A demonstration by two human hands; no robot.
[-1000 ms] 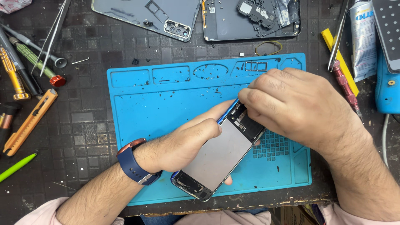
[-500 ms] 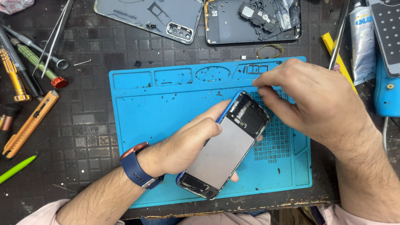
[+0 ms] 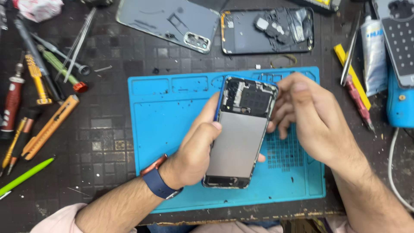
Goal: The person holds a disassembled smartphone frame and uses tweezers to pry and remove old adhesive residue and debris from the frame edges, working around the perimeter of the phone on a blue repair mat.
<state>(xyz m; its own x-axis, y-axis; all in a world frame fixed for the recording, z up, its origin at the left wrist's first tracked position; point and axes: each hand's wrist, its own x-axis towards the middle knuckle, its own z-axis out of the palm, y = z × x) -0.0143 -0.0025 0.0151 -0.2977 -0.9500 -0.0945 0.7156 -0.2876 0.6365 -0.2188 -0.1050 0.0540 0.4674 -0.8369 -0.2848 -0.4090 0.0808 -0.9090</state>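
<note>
My left hand (image 3: 196,149) grips an opened blue-framed phone (image 3: 241,133) from its left side, back facing up, with its grey battery and dark top circuit area exposed. The phone is lifted above the blue repair mat (image 3: 172,112) and stands nearly upright in the view. My right hand (image 3: 312,118) sits at the phone's right edge, fingers curled and touching the frame near the top. A blue watch band wraps my left wrist.
A grey back cover (image 3: 170,21) and a second opened phone (image 3: 267,30) lie beyond the mat. Screwdrivers, tweezers and an orange cutter (image 3: 49,127) crowd the left. Right side: red screwdriver (image 3: 358,103), glue tube (image 3: 373,54), blue device (image 3: 401,86).
The phone has turned from a diagonal tilt to nearly upright and risen off the mat. My right hand has slid from over the phone's top to its right edge.
</note>
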